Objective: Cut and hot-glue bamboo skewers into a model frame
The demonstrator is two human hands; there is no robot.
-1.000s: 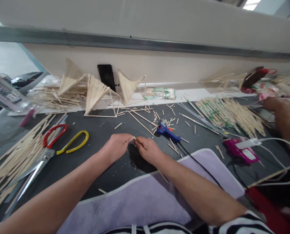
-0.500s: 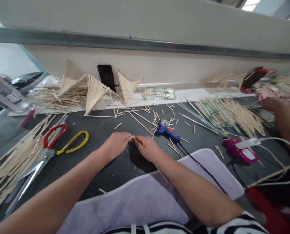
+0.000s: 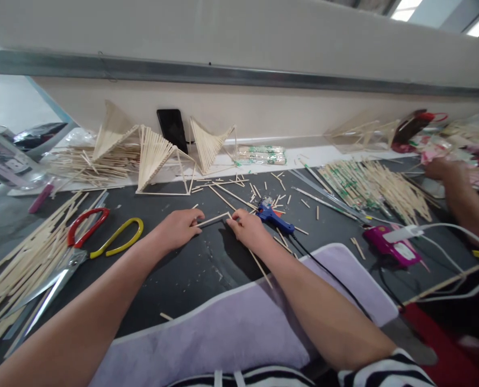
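My left hand is closed in a pinch on the left end of a thin wooden stick, held low over the dark tabletop. At the stick's other end my right hand pinches a second wooden stick, which passes under the palm and out towards me. The two sticks meet at an angle by the right fingertips; whether they are joined I cannot tell. Just right of that hand lies a blue hot glue gun with its black cable, short stick offcuts scattered around it.
Scissors with red and yellow handles lie left on loose sticks. Stick frames with twisted slatted surfaces stand behind, near a black phone. Packed sticks, a magenta power strip and another person's hand are at right.
My left hand has moved left along the stick, away from my right fingertips, so the stick's length and the corner now show. The view has shifted slightly.
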